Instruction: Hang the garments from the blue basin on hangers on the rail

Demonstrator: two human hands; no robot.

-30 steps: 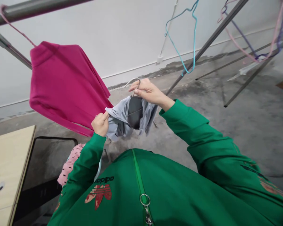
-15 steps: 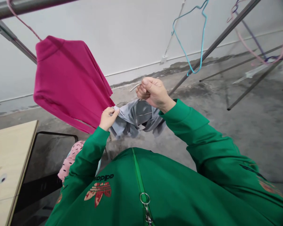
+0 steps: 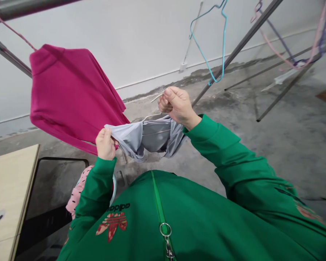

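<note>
My right hand [image 3: 176, 105] is closed around a white clothes hanger [image 3: 157, 97], whose hook end sticks out past my fingers. Below it hangs a light grey garment [image 3: 130, 136], draped on the hanger, with folds drooping on both sides. My left hand [image 3: 106, 143] pinches the left end of the grey garment and holds it out sideways. The hanger's bar shows inside the garment's opening, while its far right end is hidden by cloth and my right wrist.
A magenta high-necked top [image 3: 73, 90] hangs from a metal rail [image 3: 29, 10] on the left. A blue hanger [image 3: 224, 43] and a pink hanger [image 3: 313, 43] hang on the right. Lower left are a wooden table [image 3: 11, 181] and pink spotted cloth [image 3: 80, 188].
My left hand has moved left and slightly down, stretching the grey garment wider along the hanger. My right hand stays nearly in place. The camera view has shifted slightly right.
</note>
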